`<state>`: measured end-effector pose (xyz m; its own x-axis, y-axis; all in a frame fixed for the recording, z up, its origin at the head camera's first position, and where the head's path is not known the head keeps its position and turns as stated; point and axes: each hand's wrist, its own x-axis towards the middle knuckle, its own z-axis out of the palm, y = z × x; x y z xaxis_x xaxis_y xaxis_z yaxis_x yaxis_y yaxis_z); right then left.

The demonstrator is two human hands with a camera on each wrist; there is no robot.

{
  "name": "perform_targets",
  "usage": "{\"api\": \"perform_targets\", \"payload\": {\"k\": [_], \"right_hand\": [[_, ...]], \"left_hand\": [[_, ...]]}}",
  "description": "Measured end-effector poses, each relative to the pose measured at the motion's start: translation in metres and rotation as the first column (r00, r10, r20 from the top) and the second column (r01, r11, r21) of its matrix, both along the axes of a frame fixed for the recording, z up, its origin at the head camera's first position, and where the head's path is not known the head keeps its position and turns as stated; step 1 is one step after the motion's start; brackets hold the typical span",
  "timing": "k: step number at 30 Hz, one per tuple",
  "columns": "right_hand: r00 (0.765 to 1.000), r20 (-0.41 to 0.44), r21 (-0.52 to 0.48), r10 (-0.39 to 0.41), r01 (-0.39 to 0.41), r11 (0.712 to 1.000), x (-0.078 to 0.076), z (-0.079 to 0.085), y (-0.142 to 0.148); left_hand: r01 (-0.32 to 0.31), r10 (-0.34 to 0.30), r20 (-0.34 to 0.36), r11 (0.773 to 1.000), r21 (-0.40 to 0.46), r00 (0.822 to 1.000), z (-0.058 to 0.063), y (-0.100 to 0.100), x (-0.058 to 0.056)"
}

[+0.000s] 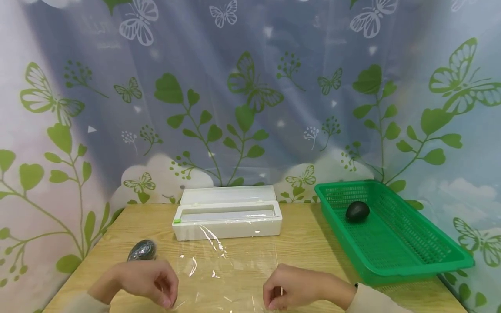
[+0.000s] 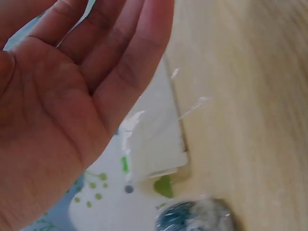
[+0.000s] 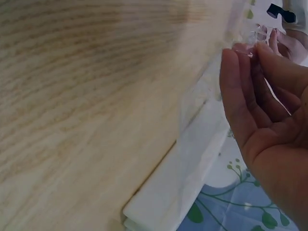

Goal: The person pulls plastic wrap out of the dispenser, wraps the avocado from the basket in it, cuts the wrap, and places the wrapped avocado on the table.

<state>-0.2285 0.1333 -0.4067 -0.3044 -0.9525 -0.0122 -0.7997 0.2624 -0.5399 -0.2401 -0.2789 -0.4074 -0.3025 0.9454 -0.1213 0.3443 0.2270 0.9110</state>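
Observation:
A sheet of clear plastic wrap (image 1: 227, 265) stretches from a white wrap dispenser box (image 1: 235, 229) toward me over the wooden table. At the sheet's near left corner, my left hand (image 1: 150, 280) pinches the film between thumb and fingers. My right hand (image 1: 291, 287) pinches the opposite corner; the right wrist view shows the film (image 3: 245, 49) bunched at its fingertips. The dispenser's lid (image 1: 228, 195) stands raised at the back. Behind my left hand lies a dark avocado (image 1: 142, 250), shiny with film around it, seen also as a wrapped avocado (image 2: 195, 216) in the left wrist view.
A green plastic basket (image 1: 391, 273) stands at the right of the table, with one dark avocado (image 1: 358, 211) inside. Behind the table hangs a curtain (image 1: 250, 143) printed with butterflies and leaves. A small green piece (image 1: 177, 221) sits at the dispenser's left end.

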Motion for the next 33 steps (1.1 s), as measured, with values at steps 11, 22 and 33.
{"api": "perform_targets", "payload": {"k": [11,22,33], "right_hand": [[0.985,-0.086,0.147,0.149,-0.135,0.98,0.001,-0.018,-0.005],[0.993,-0.052,0.175,0.104,-0.093,0.98,0.006,-0.029,-0.007],[0.984,-0.118,0.207,0.133,-0.107,0.972,0.003,-0.031,-0.005]], "left_hand": [[-0.001,0.05,0.126,0.932,-0.362,0.991,-0.011,0.011,0.002],[-0.136,0.101,-0.104,0.897,-0.42,0.989,-0.016,0.017,0.007],[-0.157,0.163,-0.019,0.902,-0.403,0.986,-0.012,0.018,0.005]]}}
